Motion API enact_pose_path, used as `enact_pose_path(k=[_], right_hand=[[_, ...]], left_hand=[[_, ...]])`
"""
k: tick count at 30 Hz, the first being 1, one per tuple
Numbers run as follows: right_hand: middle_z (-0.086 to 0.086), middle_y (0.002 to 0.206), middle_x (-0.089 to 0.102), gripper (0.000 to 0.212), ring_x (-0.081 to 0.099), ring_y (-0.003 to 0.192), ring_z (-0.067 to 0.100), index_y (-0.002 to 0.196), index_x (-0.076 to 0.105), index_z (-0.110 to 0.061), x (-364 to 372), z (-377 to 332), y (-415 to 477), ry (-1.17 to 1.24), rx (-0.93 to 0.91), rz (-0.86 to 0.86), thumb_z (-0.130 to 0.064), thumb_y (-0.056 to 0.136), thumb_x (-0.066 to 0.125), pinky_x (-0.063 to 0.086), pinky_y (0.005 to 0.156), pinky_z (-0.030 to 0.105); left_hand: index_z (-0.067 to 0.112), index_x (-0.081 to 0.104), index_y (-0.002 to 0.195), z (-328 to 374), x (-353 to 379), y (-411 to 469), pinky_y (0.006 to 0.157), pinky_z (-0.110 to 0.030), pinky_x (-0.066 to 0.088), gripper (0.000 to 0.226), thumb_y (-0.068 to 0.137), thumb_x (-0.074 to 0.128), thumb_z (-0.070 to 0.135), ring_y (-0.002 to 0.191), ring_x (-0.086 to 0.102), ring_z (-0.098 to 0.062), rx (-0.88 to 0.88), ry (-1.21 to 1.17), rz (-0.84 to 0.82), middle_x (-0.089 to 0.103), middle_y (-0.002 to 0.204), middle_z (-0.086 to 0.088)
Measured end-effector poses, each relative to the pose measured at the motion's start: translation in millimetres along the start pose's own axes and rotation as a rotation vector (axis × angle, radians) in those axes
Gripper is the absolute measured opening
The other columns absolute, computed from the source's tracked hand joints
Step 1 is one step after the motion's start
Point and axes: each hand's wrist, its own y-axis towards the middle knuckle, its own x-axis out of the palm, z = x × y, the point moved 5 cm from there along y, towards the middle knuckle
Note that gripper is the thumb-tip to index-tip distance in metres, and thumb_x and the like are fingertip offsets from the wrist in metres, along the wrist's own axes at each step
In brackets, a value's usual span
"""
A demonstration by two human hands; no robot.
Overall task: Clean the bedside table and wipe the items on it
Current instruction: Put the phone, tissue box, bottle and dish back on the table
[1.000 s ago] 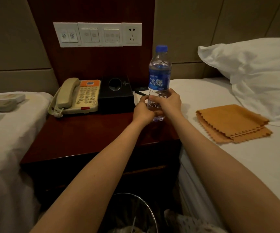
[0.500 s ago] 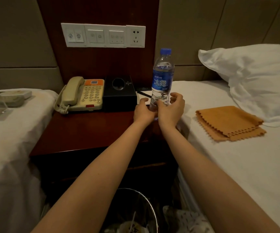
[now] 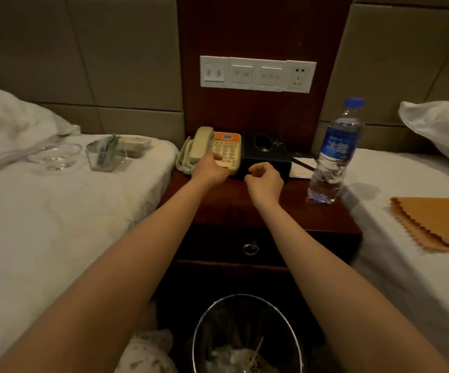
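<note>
A beige telephone [image 3: 226, 149] with an orange top stands at the back left of the dark wooden bedside table [image 3: 293, 214]. My left hand [image 3: 209, 169] grips its front edge, thumb on the keypad. My right hand [image 3: 265, 179] hovers in front of the black tissue box [image 3: 267, 154], fingers curled and holding nothing. A water bottle [image 3: 332, 154] with a blue label and cap stands upright at the table's right edge, apart from both hands. A folded orange cloth [image 3: 438, 224] lies on the right bed.
A notepad with a pen [image 3: 302, 165] lies behind the bottle. On the left bed [image 3: 56, 224] sit a glass dish [image 3: 56, 157], a clear holder [image 3: 104, 157] and a small tray [image 3: 134, 146]. A wire waste bin [image 3: 244, 335] stands below the drawer's ring pull [image 3: 250, 248].
Both hands let go of the bottle, which now stands at the table's right edge. They moved left: the left hand took hold of the telephone, the right is by the tissue box.
</note>
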Motion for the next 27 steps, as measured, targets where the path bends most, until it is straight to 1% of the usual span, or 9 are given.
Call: enact_pose_path(k=[3, 9, 15, 17, 19, 22, 24, 26, 27], right_hand=[[-0.004, 0.087, 0.056, 0.011, 0.052, 0.083, 0.011, 0.085, 0.057, -0.015, 38.8, -21.8, -9.8, 0.008, -0.014, -0.1, -0.004, 0.083, 0.059, 0.042, 0.067, 0.021], [0.002, 0.089, 0.062, 0.011, 0.055, 0.086, 0.015, 0.09, 0.064, -0.012, 109.5, -60.1, -29.9, 0.008, -0.104, -0.254, -0.005, 0.081, 0.061, 0.041, 0.073, 0.025], [0.001, 0.085, 0.058, 0.012, 0.054, 0.077, 0.015, 0.088, 0.057, -0.014, 172.2, -82.7, -45.0, 0.029, -0.123, -0.392, -0.006, 0.08, 0.062, 0.038, 0.055, 0.019], [0.001, 0.084, 0.058, 0.013, 0.053, 0.073, 0.015, 0.091, 0.056, -0.013, 191.5, -88.3, -48.0, 0.033, -0.126, -0.421, -0.008, 0.081, 0.063, 0.037, 0.055, 0.021], [0.002, 0.086, 0.057, 0.017, 0.054, 0.077, 0.016, 0.095, 0.054, -0.013, 209.9, -94.6, -49.7, 0.045, -0.123, -0.438, -0.013, 0.081, 0.064, 0.038, 0.061, 0.026], [0.007, 0.109, 0.056, 0.038, 0.055, 0.101, 0.024, 0.113, 0.049, -0.009, 238.8, -104.5, -50.3, 0.026, -0.121, -0.462, -0.022, 0.082, 0.067, 0.039, 0.076, 0.028], [0.011, 0.124, 0.049, 0.054, 0.05, 0.113, 0.029, 0.121, 0.043, -0.008, 258.2, -109.7, -50.5, 0.025, -0.103, -0.456, -0.027, 0.079, 0.071, 0.043, 0.091, 0.034], [0.014, 0.13, 0.045, 0.064, 0.045, 0.119, 0.033, 0.126, 0.038, -0.007, 274.5, -112.1, -50.6, 0.022, -0.074, -0.429, -0.03, 0.078, 0.073, 0.041, 0.1, 0.041], [0.015, 0.132, 0.044, 0.065, 0.043, 0.122, 0.034, 0.128, 0.037, -0.007, 280.6, -112.5, -50.3, 0.015, -0.062, -0.41, -0.031, 0.079, 0.072, 0.039, 0.101, 0.041]], left_hand=[[0.012, 0.048, 0.128, -20.7, -42.7, 1.3, 0.09, -0.028, 0.042, 0.044, 0.086, 0.059, 0.013, 0.118, 0.053, -0.025, -0.03, 0.043, 0.087, 0.054, 0.131, -0.011], [0.01, 0.052, 0.126, -67.3, -114.5, -1.1, 0.093, -0.031, 0.044, 0.044, 0.082, 0.057, 0.008, 0.114, 0.055, -0.026, -0.098, 0.006, 0.224, 0.058, 0.125, -0.012], [0.012, 0.053, 0.126, -111.5, -181.8, -1.2, 0.098, -0.032, 0.041, 0.042, 0.084, 0.057, 0.011, 0.118, 0.052, -0.027, -0.163, 0.038, 0.378, 0.056, 0.128, -0.01], [0.01, 0.051, 0.126, -127.8, -201.7, -0.7, 0.098, -0.034, 0.043, 0.042, 0.084, 0.058, 0.013, 0.118, 0.052, -0.028, -0.185, 0.017, 0.429, 0.056, 0.128, -0.011], [0.011, 0.047, 0.129, -145.1, -218.8, 0.9, 0.097, -0.036, 0.045, 0.045, 0.085, 0.056, 0.012, 0.116, 0.053, -0.029, -0.234, -0.025, 0.458, 0.055, 0.127, -0.013], [0.017, 0.041, 0.132, -168.3, -239.0, 4.0, 0.09, -0.035, 0.047, 0.048, 0.086, 0.052, 0.012, 0.112, 0.055, -0.031, -0.297, -0.121, 0.506, 0.055, 0.124, -0.014], [0.02, 0.039, 0.134, -181.3, -248.6, 7.9, 0.084, -0.037, 0.051, 0.049, 0.086, 0.05, 0.016, 0.106, 0.058, -0.033, -0.323, -0.195, 0.536, 0.056, 0.124, -0.016], [0.02, 0.037, 0.136, -190.9, -253.5, 13.7, 0.062, -0.031, 0.05, 0.049, 0.088, 0.048, 0.018, 0.091, 0.057, -0.03, -0.336, -0.267, 0.542, 0.055, 0.125, -0.019], [0.019, 0.037, 0.137, -194.8, -255.1, 17.9, 0.056, -0.028, 0.046, 0.049, 0.089, 0.046, 0.019, 0.086, 0.055, -0.027, -0.342, -0.283, 0.542, 0.054, 0.126, -0.018]])
